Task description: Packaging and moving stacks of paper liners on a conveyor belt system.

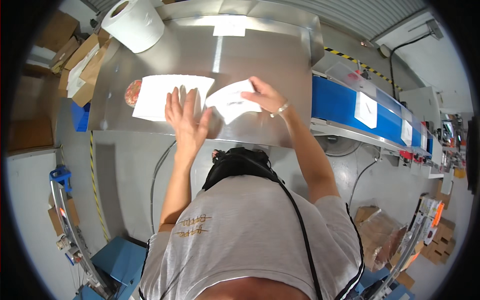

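My left hand [187, 122] lies with its fingers spread on a flat white sheet or stack of sheets [152, 97] on the steel table [270, 55]. A smaller white sheet or flat packet [231, 102] with dark print is pinched between the thumb and fingers of my right hand [268, 97]. It is tilted, and its left corner comes close to my left hand; whether it is paper or a thin bag I cannot tell. Partly covered by the left sheet is a round red-patterned piece [132, 93].
A big white roll [134, 27] stands at the table's far left corner, near open cardboard boxes [87, 67]. Another white sheet [229, 26] lies at the back. On the right, a blue conveyor belt [335, 102] carries white pieces [366, 110] beneath a clear cover.
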A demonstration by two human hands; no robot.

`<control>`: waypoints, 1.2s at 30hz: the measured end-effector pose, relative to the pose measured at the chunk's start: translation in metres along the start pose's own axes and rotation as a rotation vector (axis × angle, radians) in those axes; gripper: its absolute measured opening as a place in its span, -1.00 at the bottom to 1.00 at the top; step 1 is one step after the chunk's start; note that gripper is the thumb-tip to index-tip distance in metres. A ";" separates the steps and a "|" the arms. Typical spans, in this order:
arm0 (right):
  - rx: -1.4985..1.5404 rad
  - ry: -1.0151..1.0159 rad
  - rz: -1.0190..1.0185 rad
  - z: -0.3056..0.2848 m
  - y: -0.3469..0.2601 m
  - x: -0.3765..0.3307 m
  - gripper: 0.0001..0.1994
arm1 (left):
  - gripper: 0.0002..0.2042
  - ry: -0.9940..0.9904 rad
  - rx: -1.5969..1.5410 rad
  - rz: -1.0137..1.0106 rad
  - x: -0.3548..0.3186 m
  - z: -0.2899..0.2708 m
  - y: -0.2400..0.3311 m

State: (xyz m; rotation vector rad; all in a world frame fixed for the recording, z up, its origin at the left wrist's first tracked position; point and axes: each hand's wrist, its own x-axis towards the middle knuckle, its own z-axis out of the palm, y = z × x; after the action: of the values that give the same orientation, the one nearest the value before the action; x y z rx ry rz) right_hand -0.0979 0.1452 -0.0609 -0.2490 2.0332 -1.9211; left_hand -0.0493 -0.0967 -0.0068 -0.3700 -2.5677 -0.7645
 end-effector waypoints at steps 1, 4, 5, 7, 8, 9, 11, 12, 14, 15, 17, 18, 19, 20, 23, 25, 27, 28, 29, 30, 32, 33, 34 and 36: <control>0.009 0.149 -0.054 -0.015 0.018 -0.006 -0.65 | -0.57 -0.001 0.014 0.009 -0.001 0.001 -0.007; -0.096 0.498 -0.015 -0.073 0.046 -0.043 -0.70 | -0.67 0.011 0.004 -0.014 -0.003 -0.001 -0.010; -0.227 0.623 0.105 -0.090 0.040 -0.058 -0.69 | -0.67 0.015 0.003 -0.026 -0.003 0.000 -0.009; -0.403 0.831 0.278 -0.128 0.034 -0.086 -0.62 | -0.68 0.022 0.009 -0.004 -0.002 -0.001 -0.007; -0.448 0.916 0.332 -0.148 0.041 -0.097 -0.58 | -0.68 0.025 0.012 -0.010 -0.001 -0.001 -0.007; -0.504 0.949 0.329 -0.171 0.052 -0.111 -0.54 | -0.68 0.034 -0.001 -0.003 -0.001 0.001 -0.007; -0.868 1.064 0.343 -0.190 0.064 -0.119 -0.47 | -0.67 0.064 -0.019 0.013 0.000 0.005 -0.007; -1.182 1.129 0.350 -0.180 0.055 -0.118 -0.44 | -0.67 0.071 -0.006 0.002 -0.001 0.005 -0.007; -1.266 1.156 0.179 -0.158 0.039 -0.107 -0.42 | -0.64 0.078 0.004 0.002 -0.001 0.006 -0.006; -1.220 1.097 0.011 -0.148 0.034 -0.098 -0.43 | -0.65 0.094 -0.003 0.005 -0.001 0.009 -0.007; -1.024 0.800 -0.163 -0.110 0.029 -0.059 -0.52 | -0.67 0.099 0.013 0.000 0.000 0.009 -0.005; -0.936 0.635 -0.203 -0.084 0.024 -0.041 -0.54 | -0.68 0.102 0.011 -0.001 0.000 0.009 -0.005; -0.916 0.467 -0.385 -0.053 0.007 -0.025 -0.54 | -0.69 0.098 0.000 0.002 -0.001 0.010 -0.007; -0.564 0.266 -0.212 -0.022 -0.016 -0.013 -0.56 | -0.69 0.098 0.006 0.002 -0.001 0.010 -0.009; -0.479 0.145 -0.206 0.028 -0.016 0.029 -0.59 | -0.68 0.068 0.002 0.030 0.000 0.006 -0.010; -0.492 0.017 -0.344 0.037 -0.014 0.044 -0.58 | -0.65 0.009 0.036 0.079 0.003 0.004 -0.009; -0.542 0.010 -0.362 0.033 -0.008 0.045 -0.59 | -0.62 0.009 0.038 0.027 0.005 -0.001 -0.006; -0.594 0.003 -0.381 0.030 -0.003 0.043 -0.59 | -0.59 0.010 0.041 -0.024 0.006 -0.001 -0.005; -0.598 0.007 -0.374 0.024 0.003 0.039 -0.59 | -0.54 0.000 0.039 -0.036 0.007 -0.002 -0.009; -0.245 -0.002 -0.230 0.016 0.012 0.031 -0.66 | -0.54 -0.002 0.052 -0.032 0.005 -0.003 -0.014; 0.084 0.129 -0.057 -0.009 0.028 0.013 -0.72 | -0.59 0.022 0.081 -0.014 0.002 -0.004 -0.023; 0.055 0.271 -0.030 -0.027 0.037 0.002 -0.73 | -0.59 0.020 0.070 -0.017 0.001 -0.001 -0.023; -0.021 0.380 0.007 -0.048 0.045 -0.011 -0.74 | -0.62 0.019 0.073 -0.020 0.002 -0.002 -0.023; -0.163 0.616 0.084 -0.088 0.052 -0.038 -0.72 | -0.65 0.022 0.093 -0.040 0.000 -0.003 -0.025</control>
State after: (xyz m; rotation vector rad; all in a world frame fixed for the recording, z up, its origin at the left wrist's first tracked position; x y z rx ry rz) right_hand -0.0882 0.2443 -0.1050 0.4422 2.5278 -1.9400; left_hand -0.0572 -0.1187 -0.0156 -0.2805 -2.5858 -0.6566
